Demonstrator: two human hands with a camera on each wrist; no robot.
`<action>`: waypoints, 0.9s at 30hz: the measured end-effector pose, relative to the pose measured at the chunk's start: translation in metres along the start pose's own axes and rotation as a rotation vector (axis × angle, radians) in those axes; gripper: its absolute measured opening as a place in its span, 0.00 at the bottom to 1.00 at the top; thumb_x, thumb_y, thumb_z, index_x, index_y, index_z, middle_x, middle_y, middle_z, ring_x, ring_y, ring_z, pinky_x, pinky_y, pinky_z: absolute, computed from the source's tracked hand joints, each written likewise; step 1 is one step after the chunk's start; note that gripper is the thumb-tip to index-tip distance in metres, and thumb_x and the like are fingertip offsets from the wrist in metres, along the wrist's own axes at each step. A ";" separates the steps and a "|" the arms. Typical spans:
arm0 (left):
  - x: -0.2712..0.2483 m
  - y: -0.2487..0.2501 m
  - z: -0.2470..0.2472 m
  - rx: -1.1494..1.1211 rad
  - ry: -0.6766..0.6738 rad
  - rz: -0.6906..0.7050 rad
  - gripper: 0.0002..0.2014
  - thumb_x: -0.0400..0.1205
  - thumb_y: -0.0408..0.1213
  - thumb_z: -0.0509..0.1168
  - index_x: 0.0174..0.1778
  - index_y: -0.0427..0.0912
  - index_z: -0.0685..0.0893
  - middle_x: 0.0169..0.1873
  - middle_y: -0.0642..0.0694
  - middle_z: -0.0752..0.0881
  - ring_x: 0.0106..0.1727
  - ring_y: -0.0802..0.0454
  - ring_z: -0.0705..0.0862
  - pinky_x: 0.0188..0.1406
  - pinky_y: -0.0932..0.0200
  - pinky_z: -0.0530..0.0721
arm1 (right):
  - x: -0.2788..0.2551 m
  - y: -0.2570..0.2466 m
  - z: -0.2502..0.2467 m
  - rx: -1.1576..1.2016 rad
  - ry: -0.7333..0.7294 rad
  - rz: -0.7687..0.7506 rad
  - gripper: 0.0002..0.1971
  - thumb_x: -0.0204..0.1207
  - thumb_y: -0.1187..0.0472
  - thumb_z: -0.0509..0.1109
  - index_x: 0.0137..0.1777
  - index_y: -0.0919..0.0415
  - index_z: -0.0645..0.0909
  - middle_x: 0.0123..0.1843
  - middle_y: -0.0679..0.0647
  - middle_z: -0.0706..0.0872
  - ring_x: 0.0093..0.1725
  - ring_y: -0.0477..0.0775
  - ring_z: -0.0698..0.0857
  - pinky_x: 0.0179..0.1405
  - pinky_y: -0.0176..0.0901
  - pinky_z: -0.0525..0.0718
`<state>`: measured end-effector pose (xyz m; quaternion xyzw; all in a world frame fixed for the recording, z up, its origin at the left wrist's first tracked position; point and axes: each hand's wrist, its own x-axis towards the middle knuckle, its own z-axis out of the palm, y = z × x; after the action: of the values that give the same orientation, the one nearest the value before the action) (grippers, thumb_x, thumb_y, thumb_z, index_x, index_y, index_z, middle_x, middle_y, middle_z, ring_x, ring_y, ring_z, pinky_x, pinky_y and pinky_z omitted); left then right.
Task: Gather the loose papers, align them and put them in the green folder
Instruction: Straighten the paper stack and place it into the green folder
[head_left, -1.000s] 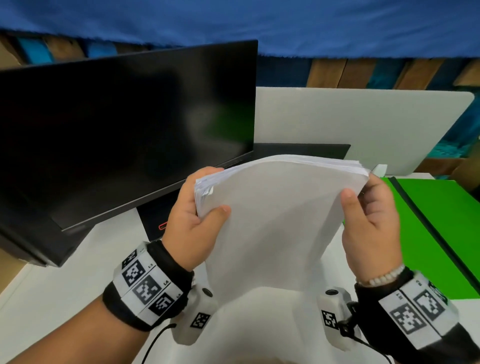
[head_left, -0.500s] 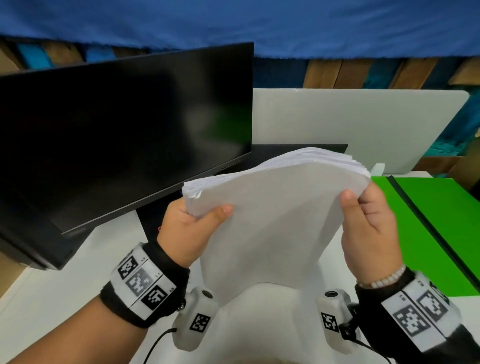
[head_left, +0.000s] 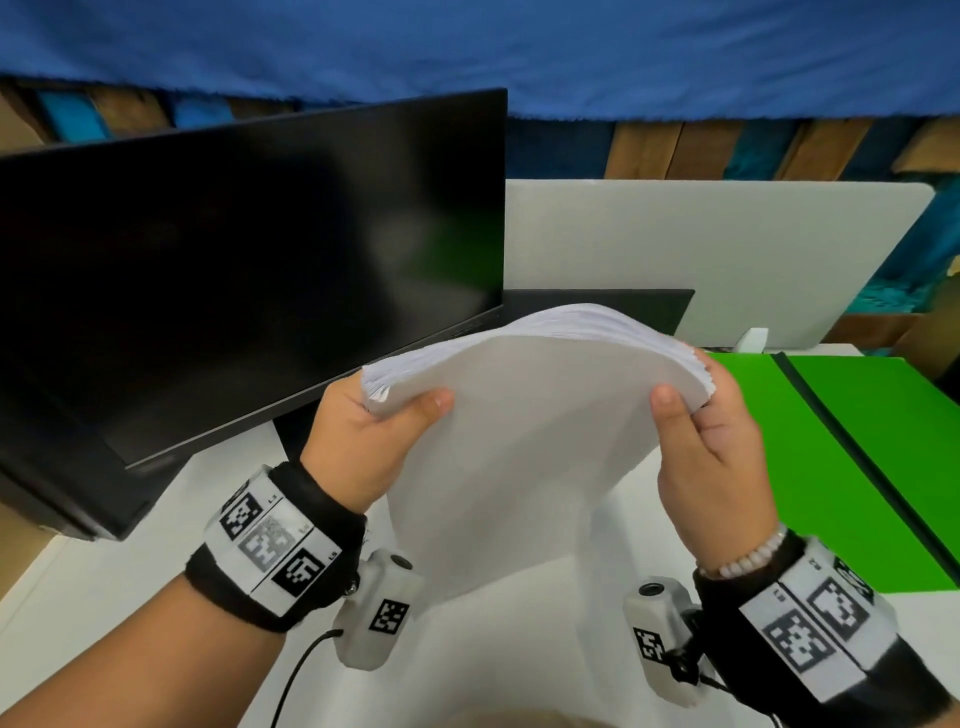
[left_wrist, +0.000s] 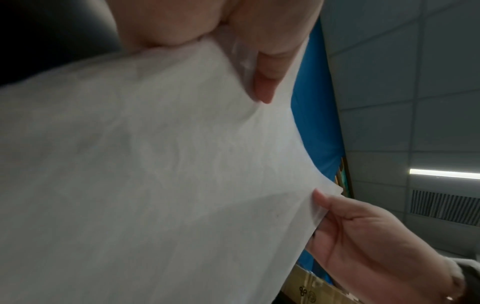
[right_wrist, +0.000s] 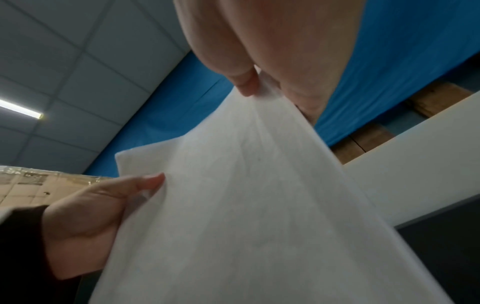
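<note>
A thick stack of white papers (head_left: 524, 415) stands upright over the white desk, its top edge bowed upward and fanned. My left hand (head_left: 363, 431) grips the stack's upper left corner, thumb on the near face. My right hand (head_left: 701, 441) grips the upper right corner the same way. The wrist views show the papers (left_wrist: 155, 174) (right_wrist: 259, 205) from below, pinched between thumb and fingers. The green folder (head_left: 831, 457) lies open flat on the desk at the right, with a dark spine down its middle.
A black monitor (head_left: 234, 270) fills the left, close behind the stack. A white divider panel (head_left: 701, 260) stands at the back, with a dark flat base (head_left: 623, 306) in front of it. The white desk (head_left: 104, 597) extends toward me.
The left hand has dropped and tilted its corner down. The stack's top edge has bowed into a higher arch and fanned out. The right hand has hardly moved.
</note>
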<state>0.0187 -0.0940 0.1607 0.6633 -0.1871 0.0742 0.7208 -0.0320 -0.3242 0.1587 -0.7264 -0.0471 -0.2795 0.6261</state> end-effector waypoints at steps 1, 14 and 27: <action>0.000 0.006 0.000 0.038 -0.016 0.030 0.14 0.69 0.27 0.74 0.44 0.51 0.90 0.40 0.62 0.92 0.45 0.63 0.90 0.42 0.69 0.85 | 0.002 -0.004 -0.002 0.029 0.024 -0.012 0.13 0.76 0.62 0.65 0.60 0.49 0.75 0.49 0.27 0.87 0.50 0.30 0.84 0.50 0.24 0.80; 0.014 -0.007 -0.020 -0.302 -0.164 -0.195 0.29 0.47 0.51 0.85 0.44 0.48 0.91 0.41 0.49 0.93 0.41 0.53 0.91 0.37 0.59 0.88 | -0.002 0.014 -0.004 0.374 -0.083 0.336 0.26 0.35 0.46 0.86 0.39 0.49 0.91 0.41 0.47 0.93 0.41 0.48 0.91 0.39 0.38 0.88; -0.034 -0.052 0.034 0.147 0.047 -0.200 0.18 0.72 0.31 0.73 0.51 0.56 0.80 0.43 0.69 0.89 0.48 0.68 0.87 0.46 0.73 0.83 | -0.013 0.016 0.022 0.152 0.186 0.222 0.13 0.71 0.70 0.73 0.49 0.51 0.83 0.41 0.39 0.91 0.42 0.41 0.89 0.41 0.35 0.86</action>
<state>0.0004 -0.1285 0.1013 0.7278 -0.0972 0.0311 0.6781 -0.0291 -0.3030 0.1374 -0.6486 0.0706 -0.2700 0.7081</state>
